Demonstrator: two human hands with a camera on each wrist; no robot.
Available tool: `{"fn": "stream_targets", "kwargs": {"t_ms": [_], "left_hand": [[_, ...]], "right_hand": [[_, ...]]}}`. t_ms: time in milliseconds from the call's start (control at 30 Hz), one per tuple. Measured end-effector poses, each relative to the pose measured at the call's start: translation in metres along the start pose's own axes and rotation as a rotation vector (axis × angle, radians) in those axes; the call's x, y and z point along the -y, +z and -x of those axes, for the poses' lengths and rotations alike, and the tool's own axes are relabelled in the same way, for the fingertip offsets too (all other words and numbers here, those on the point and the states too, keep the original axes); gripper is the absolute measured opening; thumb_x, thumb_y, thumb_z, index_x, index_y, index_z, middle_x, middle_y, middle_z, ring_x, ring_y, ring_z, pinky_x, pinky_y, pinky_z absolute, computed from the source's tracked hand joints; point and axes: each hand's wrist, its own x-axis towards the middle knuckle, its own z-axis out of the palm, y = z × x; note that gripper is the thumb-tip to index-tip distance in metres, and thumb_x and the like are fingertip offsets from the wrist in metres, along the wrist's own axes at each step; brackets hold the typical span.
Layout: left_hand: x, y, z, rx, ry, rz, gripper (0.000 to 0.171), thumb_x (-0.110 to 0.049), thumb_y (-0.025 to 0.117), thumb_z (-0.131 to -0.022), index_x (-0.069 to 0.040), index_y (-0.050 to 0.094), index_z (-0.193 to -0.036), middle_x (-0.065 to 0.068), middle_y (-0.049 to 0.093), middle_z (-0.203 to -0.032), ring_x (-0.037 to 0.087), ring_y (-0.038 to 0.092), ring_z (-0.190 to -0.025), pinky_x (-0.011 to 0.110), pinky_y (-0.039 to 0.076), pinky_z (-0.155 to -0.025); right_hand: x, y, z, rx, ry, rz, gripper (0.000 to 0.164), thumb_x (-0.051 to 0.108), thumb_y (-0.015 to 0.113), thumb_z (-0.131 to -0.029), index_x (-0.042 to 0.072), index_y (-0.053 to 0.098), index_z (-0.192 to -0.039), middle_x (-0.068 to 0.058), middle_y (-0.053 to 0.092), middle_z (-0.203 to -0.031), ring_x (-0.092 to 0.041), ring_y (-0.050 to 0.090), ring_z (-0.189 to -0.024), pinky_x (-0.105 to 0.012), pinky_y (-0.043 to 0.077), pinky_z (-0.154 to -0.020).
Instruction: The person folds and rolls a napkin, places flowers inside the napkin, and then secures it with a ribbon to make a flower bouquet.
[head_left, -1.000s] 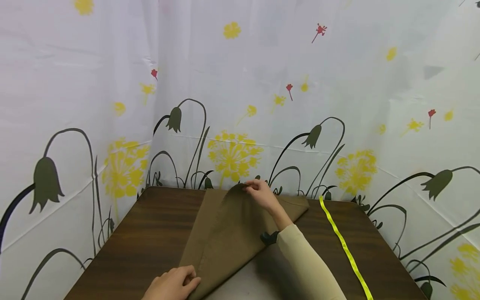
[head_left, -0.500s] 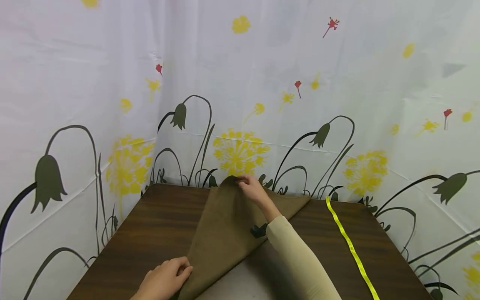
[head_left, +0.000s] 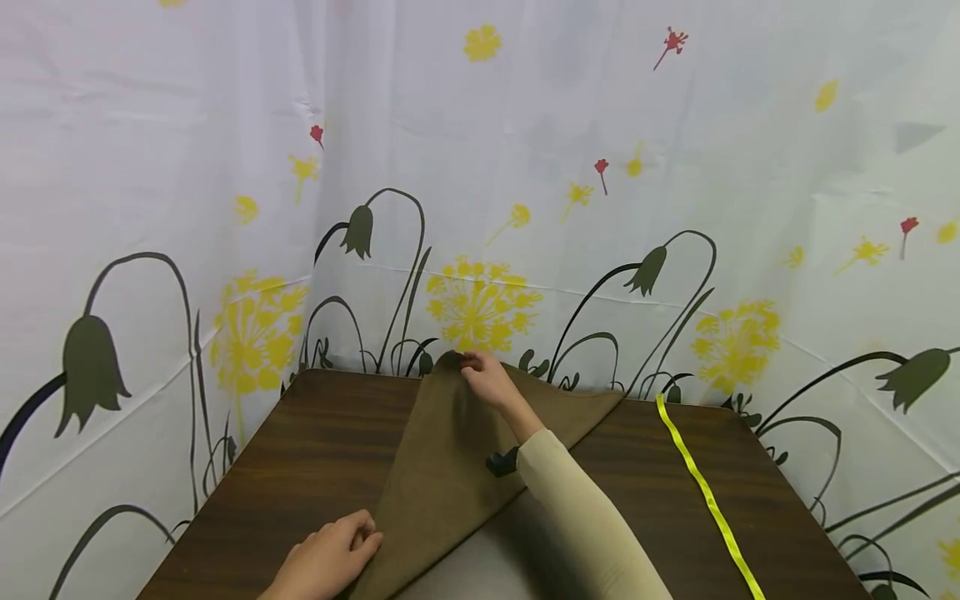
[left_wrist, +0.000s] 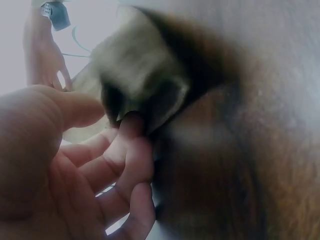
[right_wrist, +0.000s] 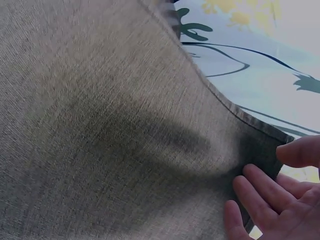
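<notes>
The brown cloth [head_left: 431, 508] lies folded across the desk [head_left: 330, 450], one corner pinched in the fingers of the right hand [head_left: 487, 380] at the desk's far edge, another part in those of the left hand [head_left: 328, 552] nearer the desk's front, probably for tautness.

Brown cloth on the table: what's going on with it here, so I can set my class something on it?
A person is handling the brown cloth with both hands. The right-hand grip pinches a raised far corner; the left-hand grip holds its near left edge. It slants across the dark table, with a yellow ribbon lying to the right, untouched.
</notes>
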Motion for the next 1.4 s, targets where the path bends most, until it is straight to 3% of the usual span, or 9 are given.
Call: {"fn": "stream_targets", "kwargs": {"t_ms": [300, 533, 700, 800, 900, 1000, 1100, 1200, 1400], "left_hand": [[-0.008, -0.004, -0.001, -0.007, 0.027, -0.023, 0.004, -0.026, 0.066, -0.106, -0.024, 0.069, -0.103, -0.004, 0.059, -0.078, 0.018, 0.053, -0.067, 0.04, 0.037, -0.064], [-0.009, -0.003, -0.002, -0.01, 0.027, -0.03, 0.009, -0.029, 0.069, -0.104, -0.024, 0.069, -0.112, -0.003, 0.056, -0.077, 0.018, 0.05, -0.063, 0.035, 0.036, -0.059], [-0.012, -0.005, -0.004, 0.022, 0.013, -0.053, 0.014, -0.03, 0.066, -0.107, -0.021, 0.066, -0.095, 0.0, 0.054, -0.074, 0.019, 0.051, -0.065, 0.038, 0.036, -0.064], [-0.012, -0.006, -0.005, 0.043, 0.007, -0.078, 0.025, -0.029, 0.063, -0.108, -0.019, 0.062, -0.085, 0.002, 0.053, -0.072, 0.019, 0.05, -0.067, 0.041, 0.036, -0.067], [-0.01, -0.007, -0.006, 0.066, -0.003, -0.079, 0.025, -0.027, 0.064, -0.108, -0.018, 0.061, -0.085, 0.002, 0.053, -0.072, 0.019, 0.049, -0.066, 0.04, 0.036, -0.066], [-0.007, -0.008, -0.006, 0.078, -0.021, -0.073, 0.024, -0.026, 0.065, -0.107, -0.018, 0.061, -0.084, 0.002, 0.052, -0.072, 0.018, 0.047, -0.065, 0.038, 0.035, -0.065], [-0.004, -0.01, -0.005, 0.064, -0.033, -0.081, 0.027, -0.025, 0.066, -0.106, -0.017, 0.06, -0.082, 0.001, 0.051, -0.07, 0.017, 0.044, -0.063, 0.036, 0.035, -0.063], [-0.002, -0.012, -0.006, 0.061, -0.04, -0.079, 0.029, -0.023, 0.066, -0.106, -0.016, 0.059, -0.08, 0.001, 0.052, -0.07, 0.016, 0.041, -0.062, 0.035, 0.034, -0.062], [-0.003, -0.017, -0.006, 0.071, -0.022, -0.063, 0.028, -0.022, 0.064, -0.107, -0.015, 0.058, -0.08, 0.002, 0.054, -0.073, 0.016, 0.04, -0.063, 0.035, 0.033, -0.061]], "right_hand": [[0.0, 0.003, -0.005, -0.001, 0.029, -0.024, 0.055, 0.014, 0.048, -0.111, -0.005, 0.038, -0.162, -0.027, 0.054, -0.157, -0.042, 0.053, -0.147, -0.056, 0.048, -0.117], [-0.01, 0.008, 0.001, 0.196, -0.012, -0.052, 0.072, 0.009, 0.051, -0.111, 0.002, 0.013, -0.172, -0.022, 0.028, -0.176, -0.04, 0.031, -0.163, -0.055, 0.034, -0.128], [-0.026, 0.001, 0.015, 0.195, -0.026, 0.001, 0.063, 0.007, 0.051, -0.111, -0.01, 0.025, -0.166, -0.031, 0.033, -0.171, -0.046, 0.034, -0.16, -0.056, 0.034, -0.128], [-0.038, -0.007, 0.029, 0.125, 0.061, 0.175, 0.061, 0.016, 0.055, -0.11, -0.004, 0.035, -0.164, -0.03, 0.041, -0.167, -0.048, 0.04, -0.156, -0.064, 0.032, -0.127], [-0.054, -0.017, 0.046, 0.05, 0.228, 0.408, 0.065, 0.031, 0.061, -0.108, 0.008, 0.039, -0.165, -0.024, 0.044, -0.167, -0.051, 0.038, -0.155, -0.075, 0.022, -0.124], [-0.071, -0.024, 0.059, 0.002, 0.393, 0.552, 0.071, 0.041, 0.064, -0.105, 0.017, 0.038, -0.167, -0.023, 0.039, -0.17, -0.055, 0.029, -0.158, -0.084, 0.012, -0.12], [-0.085, -0.029, 0.064, -0.032, 0.465, 0.584, 0.074, 0.041, 0.064, -0.103, 0.017, 0.037, -0.167, -0.027, 0.036, -0.17, -0.06, 0.023, -0.158, -0.09, 0.008, -0.115], [-0.082, -0.036, 0.07, -0.041, 0.485, 0.545, 0.074, 0.042, 0.064, -0.104, 0.017, 0.036, -0.167, -0.028, 0.035, -0.169, -0.061, 0.024, -0.157, -0.091, 0.012, -0.114], [-0.076, -0.045, 0.071, 0.008, 0.465, 0.491, 0.077, 0.044, 0.061, -0.107, 0.017, 0.028, -0.171, -0.028, 0.034, -0.171, -0.057, 0.031, -0.157, -0.078, 0.009, -0.126]]}}
